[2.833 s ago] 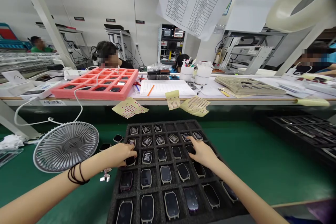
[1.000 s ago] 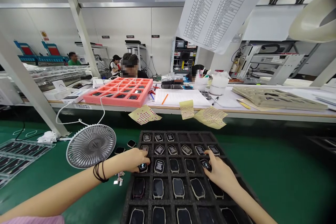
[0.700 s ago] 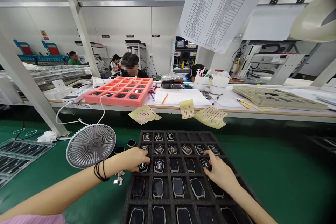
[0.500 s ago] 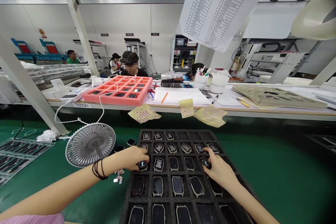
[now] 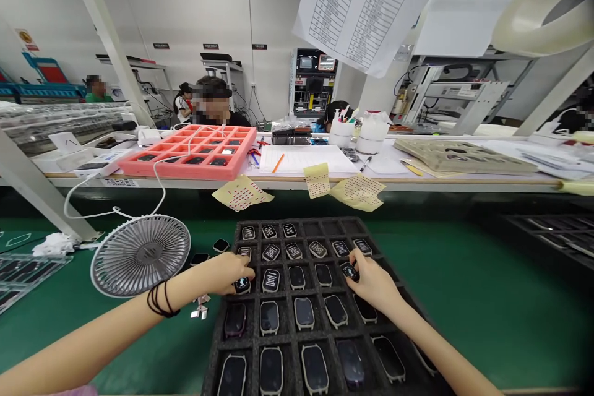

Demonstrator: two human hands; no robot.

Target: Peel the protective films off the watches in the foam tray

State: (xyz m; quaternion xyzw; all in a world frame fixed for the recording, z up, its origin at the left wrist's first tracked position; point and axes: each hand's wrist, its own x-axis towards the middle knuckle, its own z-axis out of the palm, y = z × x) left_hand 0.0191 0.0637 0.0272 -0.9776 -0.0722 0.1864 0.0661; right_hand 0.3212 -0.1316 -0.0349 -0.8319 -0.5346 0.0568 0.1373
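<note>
A black foam tray fills the lower middle, its compartments holding several smartwatch bodies without straps. In the third row, my left hand has its fingers bent around a smartwatch with a lit screen in the leftmost compartment. Farther right in that row, my right hand pinches another smartwatch, its screen also lit and partly covered by the fingers. Rows of white text glow on several watches behind, such as the tilted watch. Nearer watches, like the dark-screened watch, are unlit.
A grey fan stands left of the tray, beside loose watches and small silvery pieces. The shelf ahead carries a pink tray, papers and a beige tray. Co-workers sit beyond it.
My view has shifted, so the scene sits farther left and slightly higher. Both hands stay at the same watches in the tray.
</note>
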